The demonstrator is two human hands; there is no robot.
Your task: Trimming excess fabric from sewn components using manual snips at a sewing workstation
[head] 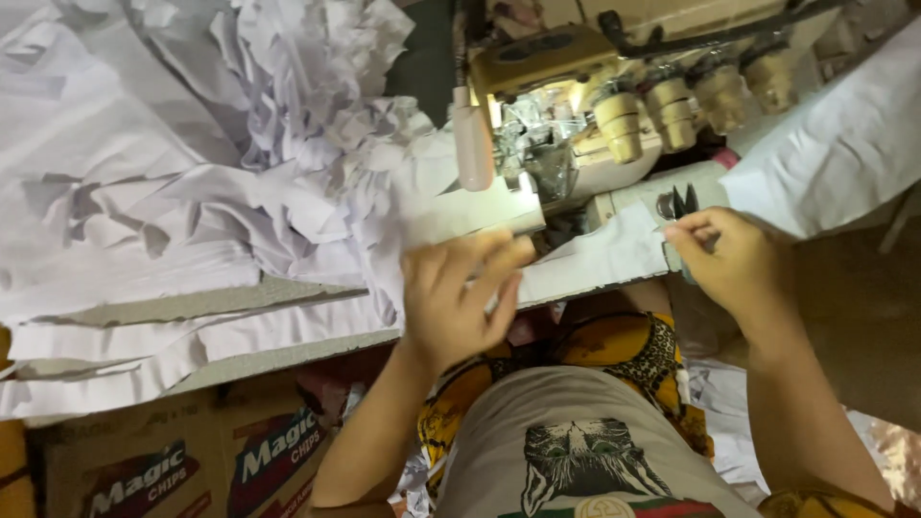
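My left hand [459, 293] lies flat with spread fingers on a strip of white fabric [595, 257] at the front edge of the sewing table, just before the needle area of a cream overlock sewing machine [585, 115]. My right hand [729, 259] pinches the right end of the same white fabric near a small pair of black snips [679, 201]. The fabric runs from the machine's foot toward my right hand. What is under my left palm is hidden.
A big heap of white fabric pieces [192, 163] fills the table's left side. Several thread tension knobs [672, 105] sit on the machine. More white cloth [844, 144] lies at the right. Printed cardboard boxes [192, 460] stand below the table edge.
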